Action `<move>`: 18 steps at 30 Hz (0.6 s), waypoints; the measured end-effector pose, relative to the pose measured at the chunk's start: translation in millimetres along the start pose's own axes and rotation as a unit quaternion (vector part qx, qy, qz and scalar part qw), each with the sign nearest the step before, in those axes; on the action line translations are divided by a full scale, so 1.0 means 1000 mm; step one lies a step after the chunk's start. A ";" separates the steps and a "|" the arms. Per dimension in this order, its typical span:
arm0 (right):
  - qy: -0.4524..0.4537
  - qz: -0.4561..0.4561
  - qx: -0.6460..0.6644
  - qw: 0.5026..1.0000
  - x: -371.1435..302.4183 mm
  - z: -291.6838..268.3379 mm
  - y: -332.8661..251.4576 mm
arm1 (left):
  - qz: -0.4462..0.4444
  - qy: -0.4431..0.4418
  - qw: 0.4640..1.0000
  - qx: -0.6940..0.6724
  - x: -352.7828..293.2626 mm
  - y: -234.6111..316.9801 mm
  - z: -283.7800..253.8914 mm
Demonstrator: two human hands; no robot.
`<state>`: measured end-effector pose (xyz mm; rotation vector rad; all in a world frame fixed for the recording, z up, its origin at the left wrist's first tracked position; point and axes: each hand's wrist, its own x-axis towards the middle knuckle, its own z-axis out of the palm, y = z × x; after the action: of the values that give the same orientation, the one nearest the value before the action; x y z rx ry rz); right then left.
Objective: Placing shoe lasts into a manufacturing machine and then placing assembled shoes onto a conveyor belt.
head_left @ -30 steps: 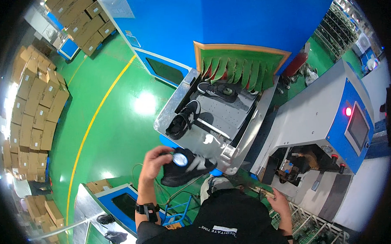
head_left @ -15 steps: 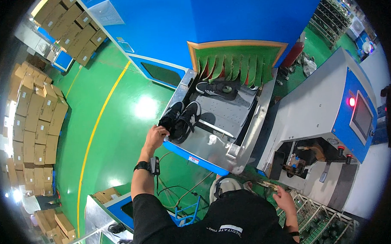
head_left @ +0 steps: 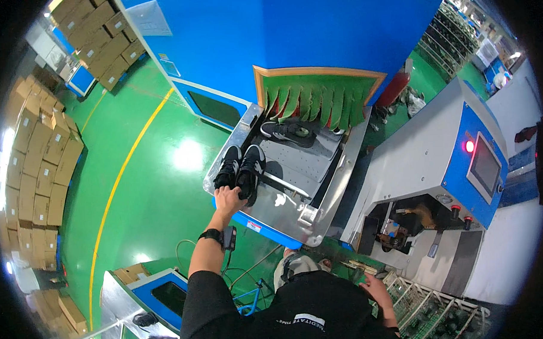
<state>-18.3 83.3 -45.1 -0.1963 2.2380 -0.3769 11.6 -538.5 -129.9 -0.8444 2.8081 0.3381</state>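
Left fingers (head_left: 225,193) at two shoes (head_left: 248,169); third shoe (head_left: 289,133) beyond.

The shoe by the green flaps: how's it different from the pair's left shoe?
The flap-side shoe points its toe left; the pair's left shoe points forward. The left hand is at the heel of the pair's left shoe; no hand touches the flap-side shoe. Both look black with white.

Sneakers (head_left: 248,170), conveyor (head_left: 301,166) and stacked cartons (head_left: 42,174) mark a shoe factory.
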 end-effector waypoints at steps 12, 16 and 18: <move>-0.044 -0.075 -0.049 0.995 0.043 0.000 0.031 | -0.056 0.008 0.992 -0.111 -0.240 0.000 0.002; -0.103 -0.104 0.068 0.987 0.118 0.029 0.112 | -0.134 0.026 0.980 -0.142 -0.369 -0.013 -0.001; -0.137 -0.129 -0.025 0.982 0.163 0.035 0.131 | -0.230 0.012 0.968 -0.101 -0.454 -0.015 -0.023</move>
<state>-96.9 156.3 -228.0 -0.5364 1.9543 -0.4044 389.7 -321.6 0.7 -1.5099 2.5190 0.5415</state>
